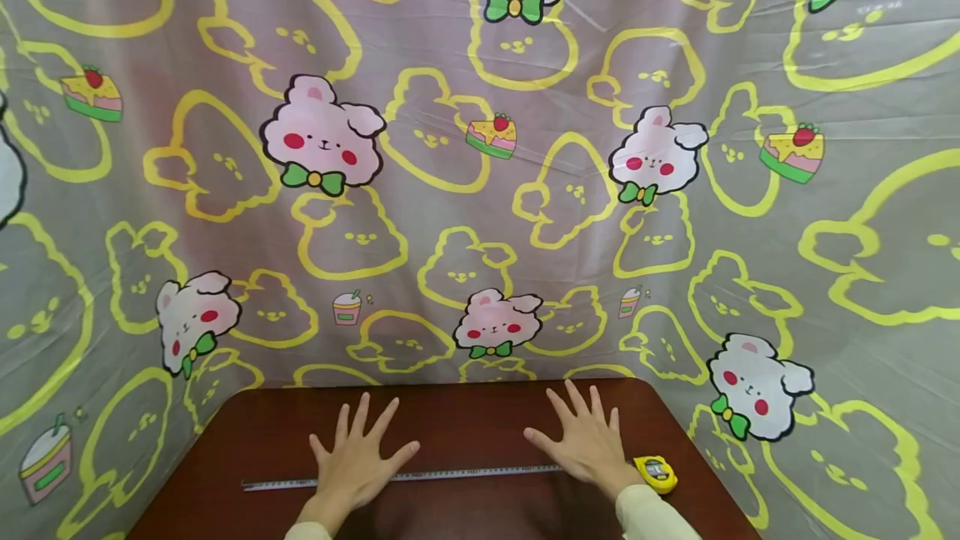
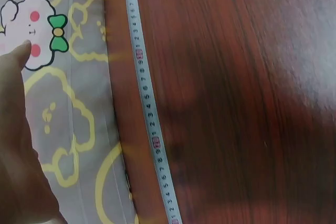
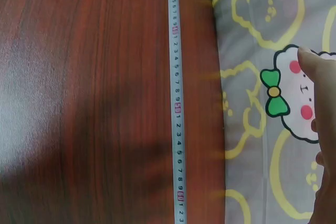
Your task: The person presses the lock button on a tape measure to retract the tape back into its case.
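Observation:
A tape measure lies across the brown table, its yellow case [image 1: 656, 474] at the right and its pale blade [image 1: 472, 472] drawn out far to the left. My left hand [image 1: 356, 465] is held over the left part of the blade, fingers straight and spread, and hides a piece of it. Near the case, my right hand [image 1: 588, 444] is spread in the same way over the blade's right end. Neither hand holds anything. In the left wrist view the blade [image 2: 147, 98] shows black numbers and red marks; the right wrist view shows it [image 3: 177, 77] too.
The dark wood-grain table [image 1: 450, 423] has rounded far corners. A grey curtain [image 1: 442, 215] with yellow outlines and white cartoon animals hangs around its back and sides, close to the edges.

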Motion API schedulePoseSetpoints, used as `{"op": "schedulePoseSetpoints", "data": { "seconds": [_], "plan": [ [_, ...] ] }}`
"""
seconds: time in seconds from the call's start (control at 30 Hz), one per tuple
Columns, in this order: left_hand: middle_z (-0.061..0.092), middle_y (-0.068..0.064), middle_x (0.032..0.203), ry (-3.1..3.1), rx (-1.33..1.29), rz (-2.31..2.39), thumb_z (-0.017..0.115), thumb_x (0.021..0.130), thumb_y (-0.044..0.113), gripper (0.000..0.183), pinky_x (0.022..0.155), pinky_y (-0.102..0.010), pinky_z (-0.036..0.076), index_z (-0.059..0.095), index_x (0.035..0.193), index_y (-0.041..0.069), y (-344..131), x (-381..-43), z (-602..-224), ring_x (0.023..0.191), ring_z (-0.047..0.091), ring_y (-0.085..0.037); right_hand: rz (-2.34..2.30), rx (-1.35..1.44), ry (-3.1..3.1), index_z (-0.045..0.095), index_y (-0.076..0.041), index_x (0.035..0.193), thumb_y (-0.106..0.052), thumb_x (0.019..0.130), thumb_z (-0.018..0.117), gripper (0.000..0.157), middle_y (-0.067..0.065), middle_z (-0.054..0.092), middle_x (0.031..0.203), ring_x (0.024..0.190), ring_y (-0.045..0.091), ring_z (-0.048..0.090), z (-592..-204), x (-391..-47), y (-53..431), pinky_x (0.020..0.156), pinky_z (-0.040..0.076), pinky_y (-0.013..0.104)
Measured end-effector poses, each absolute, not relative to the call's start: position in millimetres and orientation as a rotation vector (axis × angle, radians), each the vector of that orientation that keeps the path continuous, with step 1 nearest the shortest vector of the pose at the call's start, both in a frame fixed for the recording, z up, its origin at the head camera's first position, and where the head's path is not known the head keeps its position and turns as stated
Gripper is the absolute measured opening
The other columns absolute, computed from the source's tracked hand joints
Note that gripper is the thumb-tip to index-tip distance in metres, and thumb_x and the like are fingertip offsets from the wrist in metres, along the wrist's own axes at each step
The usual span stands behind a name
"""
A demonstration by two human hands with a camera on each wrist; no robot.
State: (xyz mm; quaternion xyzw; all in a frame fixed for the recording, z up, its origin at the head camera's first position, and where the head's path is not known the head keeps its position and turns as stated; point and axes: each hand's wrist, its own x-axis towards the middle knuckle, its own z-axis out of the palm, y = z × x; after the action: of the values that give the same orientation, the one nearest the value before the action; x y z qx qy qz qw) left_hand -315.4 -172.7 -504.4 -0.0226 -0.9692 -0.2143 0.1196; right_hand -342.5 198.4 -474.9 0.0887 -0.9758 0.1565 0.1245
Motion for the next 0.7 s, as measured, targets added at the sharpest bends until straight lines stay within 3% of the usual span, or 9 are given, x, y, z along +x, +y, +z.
{"op": "schedulePoseSetpoints", "data": {
  "seconds": [0.43,0.7],
  "plan": [
    [0.015,-0.025,0.167,-2.828,0.034,-0.720,0.051,0.084,0.088,0.102,0.095,-0.089,-0.002,0.029,0.164,0.028,-218,-313,-507,0.148,0.010,-0.057,0.483,0.201,-2.822,0.047,-0.020,0.156,-0.087,0.086,0.047,0.097,0.016,0.032,0.164,0.149,0.054,0.015,-469,-345,231,0.106,0.007,0.081],
    [0.011,-0.027,0.165,-2.850,0.078,-0.791,0.057,0.082,0.086,0.107,0.093,-0.090,0.003,0.027,0.164,0.024,-258,-310,-510,0.145,0.011,-0.059,0.545,0.186,-2.758,0.049,-0.015,0.153,-0.081,0.089,0.053,0.092,0.020,0.035,0.161,0.147,0.055,0.018,-473,-347,257,0.106,0.011,0.081]
  ]
}}
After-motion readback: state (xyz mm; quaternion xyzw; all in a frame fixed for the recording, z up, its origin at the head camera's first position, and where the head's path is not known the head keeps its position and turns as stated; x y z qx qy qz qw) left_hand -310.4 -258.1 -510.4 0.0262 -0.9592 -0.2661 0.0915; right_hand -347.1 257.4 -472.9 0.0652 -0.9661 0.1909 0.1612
